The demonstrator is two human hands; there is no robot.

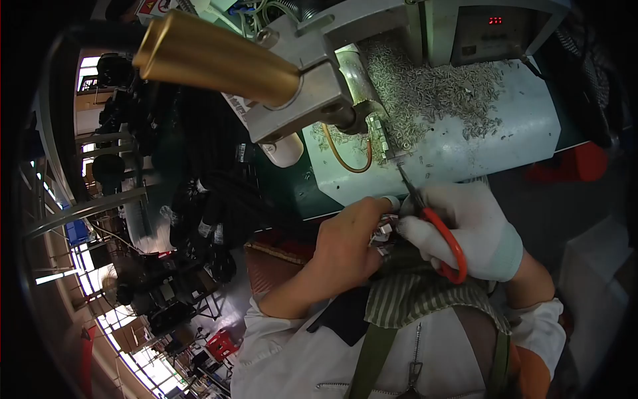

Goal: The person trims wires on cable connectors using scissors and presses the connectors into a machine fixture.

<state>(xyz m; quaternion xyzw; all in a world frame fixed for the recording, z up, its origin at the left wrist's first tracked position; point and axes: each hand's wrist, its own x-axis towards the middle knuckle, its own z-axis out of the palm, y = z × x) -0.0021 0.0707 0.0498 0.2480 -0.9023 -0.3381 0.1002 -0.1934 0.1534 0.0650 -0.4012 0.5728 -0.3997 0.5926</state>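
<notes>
My left hand (347, 238), bare apart from a white covering on a fingertip, is closed around small shiny metal pieces (383, 231). Beside it on the right, my right hand (462, 229) wears a white glove and is closed on red-handled scissors (446, 241). The scissor blades point up and left, toward a small metal fixture (380, 139) under the machine head (302, 100). Both hands are in front of my body, close together at the near edge of the pale work plate (478, 156).
Small metal scraps (425, 86) lie heaped behind the fixture and scattered over the plate. A large brass cylinder (219, 56) juts from the machine at upper left. A control box with a red display (495, 21) stands at the back right. A red object (578, 161) lies at the right.
</notes>
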